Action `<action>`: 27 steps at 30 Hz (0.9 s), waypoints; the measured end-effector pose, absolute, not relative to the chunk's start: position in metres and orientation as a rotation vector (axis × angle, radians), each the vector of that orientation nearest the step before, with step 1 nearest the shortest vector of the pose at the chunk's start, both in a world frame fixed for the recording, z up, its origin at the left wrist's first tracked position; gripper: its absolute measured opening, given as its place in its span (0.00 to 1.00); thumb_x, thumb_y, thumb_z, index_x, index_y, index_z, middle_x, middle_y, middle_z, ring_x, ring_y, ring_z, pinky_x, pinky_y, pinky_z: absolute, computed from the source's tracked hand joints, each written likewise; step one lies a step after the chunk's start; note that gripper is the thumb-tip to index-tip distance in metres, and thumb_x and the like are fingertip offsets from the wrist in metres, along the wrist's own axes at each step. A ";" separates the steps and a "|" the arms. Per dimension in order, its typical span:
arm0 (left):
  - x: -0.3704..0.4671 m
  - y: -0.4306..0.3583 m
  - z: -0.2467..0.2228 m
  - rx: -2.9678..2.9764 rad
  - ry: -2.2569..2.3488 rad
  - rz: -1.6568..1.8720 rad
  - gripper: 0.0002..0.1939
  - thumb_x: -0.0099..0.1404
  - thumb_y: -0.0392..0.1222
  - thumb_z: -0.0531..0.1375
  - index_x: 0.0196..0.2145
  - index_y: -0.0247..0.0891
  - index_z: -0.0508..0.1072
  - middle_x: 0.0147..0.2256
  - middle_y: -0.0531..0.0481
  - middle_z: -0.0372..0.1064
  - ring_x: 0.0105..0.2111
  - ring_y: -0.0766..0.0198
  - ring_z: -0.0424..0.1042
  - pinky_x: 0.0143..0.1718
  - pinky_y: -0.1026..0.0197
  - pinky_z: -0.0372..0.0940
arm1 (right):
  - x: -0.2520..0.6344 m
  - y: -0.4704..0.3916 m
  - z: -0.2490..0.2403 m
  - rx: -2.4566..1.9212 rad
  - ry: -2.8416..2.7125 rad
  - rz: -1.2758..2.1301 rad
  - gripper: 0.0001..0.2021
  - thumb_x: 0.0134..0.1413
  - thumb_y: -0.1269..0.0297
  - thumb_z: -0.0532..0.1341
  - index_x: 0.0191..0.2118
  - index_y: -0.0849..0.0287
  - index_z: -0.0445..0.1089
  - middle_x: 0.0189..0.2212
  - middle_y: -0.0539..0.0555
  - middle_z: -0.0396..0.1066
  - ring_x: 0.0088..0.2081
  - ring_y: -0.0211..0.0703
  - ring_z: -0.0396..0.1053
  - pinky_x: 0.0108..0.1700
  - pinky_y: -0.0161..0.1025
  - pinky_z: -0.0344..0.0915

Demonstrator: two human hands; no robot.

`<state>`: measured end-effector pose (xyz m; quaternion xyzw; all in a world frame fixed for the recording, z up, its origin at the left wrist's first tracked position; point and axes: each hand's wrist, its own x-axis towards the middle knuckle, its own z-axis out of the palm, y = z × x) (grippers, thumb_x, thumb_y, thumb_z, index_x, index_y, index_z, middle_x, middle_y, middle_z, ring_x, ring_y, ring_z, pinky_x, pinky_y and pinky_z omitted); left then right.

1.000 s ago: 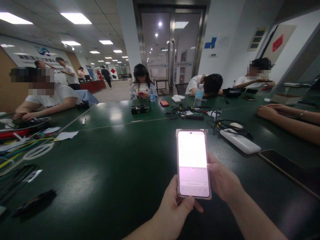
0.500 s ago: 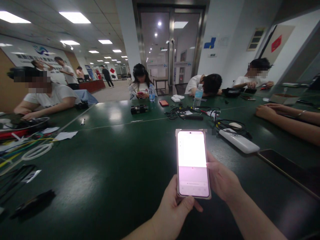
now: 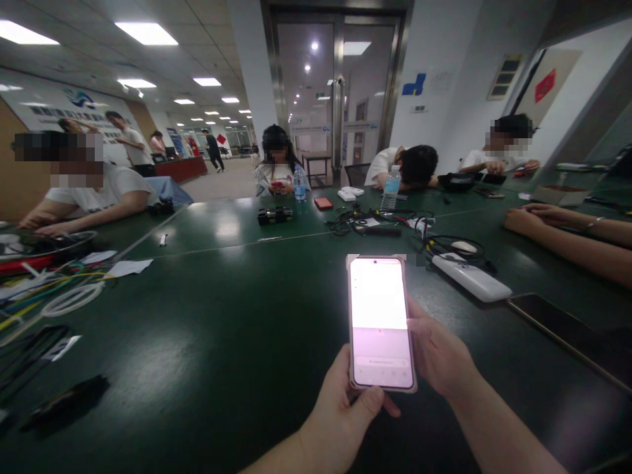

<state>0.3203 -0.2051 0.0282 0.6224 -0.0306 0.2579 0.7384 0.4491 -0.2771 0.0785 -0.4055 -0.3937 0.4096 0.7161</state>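
Observation:
A phone (image 3: 380, 322) in a pale case stands tilted up over the green table (image 3: 222, 316), its screen lit white above and pinkish below. My left hand (image 3: 343, 408) grips its lower left corner, with the thumb at the bottom edge. Against the phone's right side, my right hand (image 3: 442, 352) is closed, its fingers partly hidden behind the case. To the right lie a white oblong device (image 3: 471, 278) and a large dark phone or tablet (image 3: 567, 332).
Black cables (image 3: 365, 220), a bottle (image 3: 392, 189) and a black cylindrical object (image 3: 275, 215) lie or stand beyond the phone. Coloured wires (image 3: 29, 303) are at the left. Another person's forearms (image 3: 567, 234) rest at the right; several people sit around the table.
My hands and the phone hold practically still. The seated person at the left has moved an arm slightly, and a walking person in the background has changed stride.

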 end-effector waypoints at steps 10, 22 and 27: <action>0.319 -0.205 0.029 1.374 -0.056 0.550 0.24 0.58 0.49 0.58 0.48 0.34 0.59 0.39 0.40 0.66 0.29 0.65 0.67 0.30 0.63 0.62 | 0.451 -0.277 0.077 -0.899 -0.919 0.885 0.31 0.44 0.68 0.52 0.58 0.52 0.48 0.47 0.55 0.66 0.42 0.50 0.67 0.40 0.45 0.65; 0.319 -0.207 0.032 1.363 -0.046 0.547 0.24 0.57 0.49 0.59 0.46 0.33 0.60 0.38 0.40 0.66 0.29 0.64 0.67 0.30 0.63 0.61 | 0.450 -0.277 0.079 -0.900 -0.920 0.909 0.30 0.43 0.67 0.53 0.57 0.52 0.50 0.43 0.56 0.68 0.37 0.50 0.69 0.36 0.46 0.66; 0.320 -0.206 0.028 1.365 -0.052 0.551 0.24 0.58 0.49 0.58 0.47 0.33 0.59 0.38 0.40 0.66 0.28 0.65 0.67 0.30 0.63 0.60 | 0.449 -0.278 0.079 -0.892 -0.909 0.908 0.30 0.42 0.68 0.53 0.56 0.52 0.52 0.41 0.55 0.69 0.36 0.48 0.69 0.36 0.44 0.66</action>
